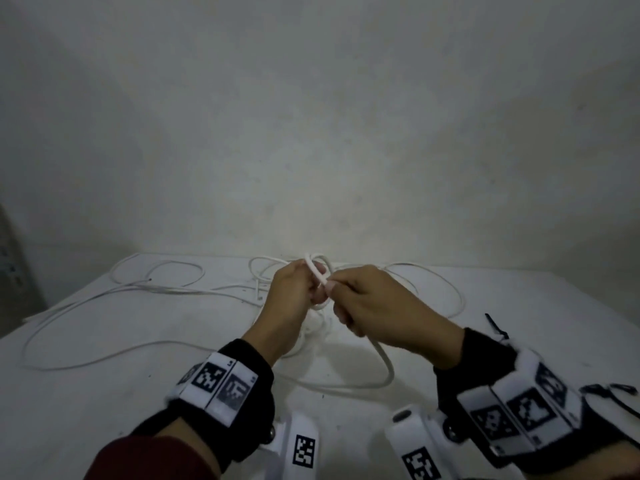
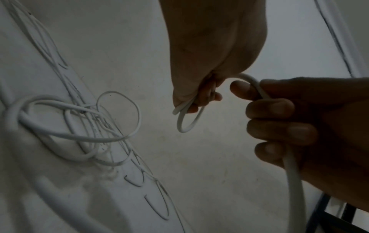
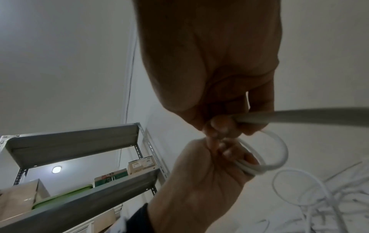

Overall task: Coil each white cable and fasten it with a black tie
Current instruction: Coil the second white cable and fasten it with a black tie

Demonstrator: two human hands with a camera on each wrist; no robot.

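Now, left hand [image 1: 294,292]: fingers clamped on small loops of the thick white round cable [image 1: 317,271].
Right hand [image 1: 377,306]: fist curled round the same cable, touching the left.
Black tie [image 1: 496,327]: on the table beside the right wrist.

Black wristbands [image 1: 242,372] — white marker blocks [image 1: 216,384] — sleeve [image 1: 145,459] seemingly maroon.

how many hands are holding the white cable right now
2. The left hand pinches the small coiled loops of the white cable above the table, and the right hand grips the strand feeding into them.
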